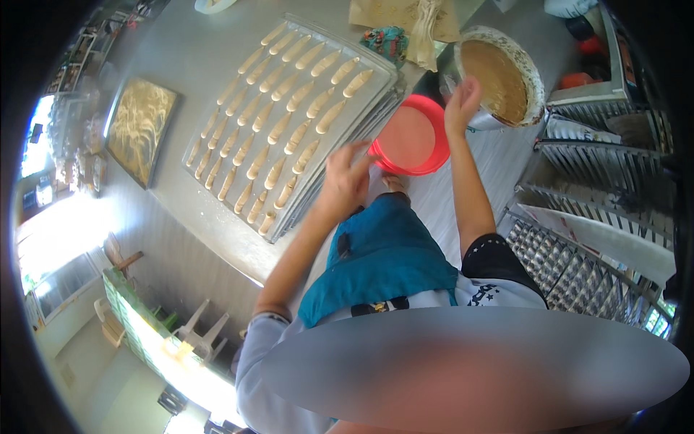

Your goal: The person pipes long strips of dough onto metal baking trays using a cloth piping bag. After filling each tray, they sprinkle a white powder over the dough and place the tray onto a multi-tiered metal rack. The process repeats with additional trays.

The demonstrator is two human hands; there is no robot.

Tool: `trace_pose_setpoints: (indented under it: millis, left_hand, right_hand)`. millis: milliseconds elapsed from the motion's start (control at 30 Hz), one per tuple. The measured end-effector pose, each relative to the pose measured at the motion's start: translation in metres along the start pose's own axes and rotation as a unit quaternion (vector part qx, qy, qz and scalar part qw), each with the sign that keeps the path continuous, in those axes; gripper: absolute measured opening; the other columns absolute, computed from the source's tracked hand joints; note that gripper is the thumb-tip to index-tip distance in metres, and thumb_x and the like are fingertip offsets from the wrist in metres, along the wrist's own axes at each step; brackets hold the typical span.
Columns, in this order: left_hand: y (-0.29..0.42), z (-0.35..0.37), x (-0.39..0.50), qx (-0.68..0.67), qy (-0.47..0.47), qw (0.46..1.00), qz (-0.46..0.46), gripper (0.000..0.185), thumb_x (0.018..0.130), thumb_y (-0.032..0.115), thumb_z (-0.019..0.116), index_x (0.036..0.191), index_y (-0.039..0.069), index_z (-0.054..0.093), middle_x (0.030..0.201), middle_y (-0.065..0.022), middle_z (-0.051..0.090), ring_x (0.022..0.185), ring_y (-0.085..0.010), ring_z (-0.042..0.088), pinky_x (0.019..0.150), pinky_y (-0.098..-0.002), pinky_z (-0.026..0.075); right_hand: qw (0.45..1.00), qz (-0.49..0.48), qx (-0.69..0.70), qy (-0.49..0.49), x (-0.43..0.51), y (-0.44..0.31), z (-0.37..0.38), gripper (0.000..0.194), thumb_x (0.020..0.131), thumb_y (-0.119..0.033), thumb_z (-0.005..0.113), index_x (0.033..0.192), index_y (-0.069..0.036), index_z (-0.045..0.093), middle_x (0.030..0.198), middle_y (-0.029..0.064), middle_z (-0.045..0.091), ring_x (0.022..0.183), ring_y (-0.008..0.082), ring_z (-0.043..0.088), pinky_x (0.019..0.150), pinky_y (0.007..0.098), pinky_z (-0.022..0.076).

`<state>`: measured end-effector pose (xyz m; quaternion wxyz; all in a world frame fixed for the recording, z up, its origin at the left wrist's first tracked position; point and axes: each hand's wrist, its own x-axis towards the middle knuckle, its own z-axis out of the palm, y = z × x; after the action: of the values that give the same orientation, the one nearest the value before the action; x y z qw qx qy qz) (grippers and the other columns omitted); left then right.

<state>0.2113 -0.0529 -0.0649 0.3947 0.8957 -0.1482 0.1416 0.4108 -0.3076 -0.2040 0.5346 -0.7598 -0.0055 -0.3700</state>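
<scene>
Several rows of spindle-shaped dough rolls (279,128) lie on a metal baking tray (325,142), which sits on a stack of trays at the table's edge. My left hand (347,182) is raised beside the tray's near right edge, fingers apart, holding nothing visible. My right hand (463,100) is held up in front of a large pot of brown mixture (496,81); its fingers are bent, and whether they hold anything is not clear. Between the hands, a red round tub (412,135) stands lower down, its inside pinkish.
A shallow tray with a floury surface (142,130) lies at the table's left edge. A patterned cloth (386,44) and a pale cloth (425,35) are beyond the baking tray. Metal racks (602,157) stand at the right. A plastic chair (200,331) is at lower left.
</scene>
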Motion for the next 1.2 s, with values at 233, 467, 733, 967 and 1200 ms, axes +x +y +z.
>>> trace_pose_setpoints:
  millis: [233, 467, 733, 967, 1200]
  left_hand:
    - [0.015, 0.073, -0.092, -0.040, -0.021, 0.968, -0.245, 0.027, 0.075, -0.009, 0.055, 0.093, 0.008, 0.065, 0.108, -0.0132, 0.059, 0.090, -0.0305, 0.061, 0.076, -0.0407, 0.049]
    - [0.055, 0.118, -0.133, -0.012, 0.080, 0.906, -0.415, 0.026, 0.076, -0.012, 0.052, 0.092, 0.006, 0.065, 0.105, -0.0148, 0.059, 0.085, -0.0333, 0.062, 0.072, -0.0408, 0.051]
    - [0.096, 0.143, -0.151, 0.048, 0.170, 0.855, -0.488, 0.027, 0.077, -0.012, 0.051, 0.091, 0.005, 0.065, 0.102, -0.0156, 0.060, 0.080, -0.0343, 0.062, 0.067, -0.0401, 0.051]
    - [0.111, 0.135, -0.149, 0.065, 0.204, 0.848, -0.485, 0.026, 0.078, -0.011, 0.049, 0.091, 0.005, 0.065, 0.101, -0.0164, 0.060, 0.083, -0.0342, 0.062, 0.069, -0.0392, 0.050]
    - [0.106, 0.091, -0.131, 0.102, 0.271, 0.844, -0.452, 0.024, 0.082, -0.011, 0.050, 0.093, 0.004, 0.065, 0.104, -0.0159, 0.060, 0.090, -0.0294, 0.062, 0.075, -0.0351, 0.050]
  right_hand:
    - [0.752, 0.454, -0.056, -0.475, -0.179, 0.177, -0.029, 0.021, 0.084, -0.011, 0.061, 0.104, -0.004, 0.064, 0.081, 0.0045, 0.066, 0.066, 0.0142, 0.061, 0.063, 0.0277, 0.0481]
    - [0.685, 0.449, -0.150, -0.554, -0.254, 0.249, -0.011, 0.048, 0.079, -0.034, 0.065, 0.107, 0.005, 0.063, 0.104, 0.0176, 0.067, 0.097, 0.0272, 0.064, 0.079, 0.0383, 0.0507]
    - [0.674, 0.569, 0.006, -0.472, -0.283, 0.267, 0.021, 0.044, 0.080, -0.023, 0.070, 0.117, -0.001, 0.059, 0.097, 0.0092, 0.066, 0.081, 0.0226, 0.064, 0.065, 0.0347, 0.0537]
    - [0.637, 0.649, 0.166, -0.382, -0.200, 0.224, -0.002, 0.020, 0.090, -0.009, 0.057, 0.110, -0.009, 0.057, 0.095, 0.0064, 0.062, 0.085, 0.0178, 0.061, 0.072, 0.0327, 0.0528]
    - [0.562, 0.654, 0.292, -0.414, -0.109, 0.178, -0.014, 0.015, 0.089, -0.007, 0.060, 0.101, 0.002, 0.058, 0.097, 0.0105, 0.062, 0.092, 0.0209, 0.062, 0.092, 0.0348, 0.0522]
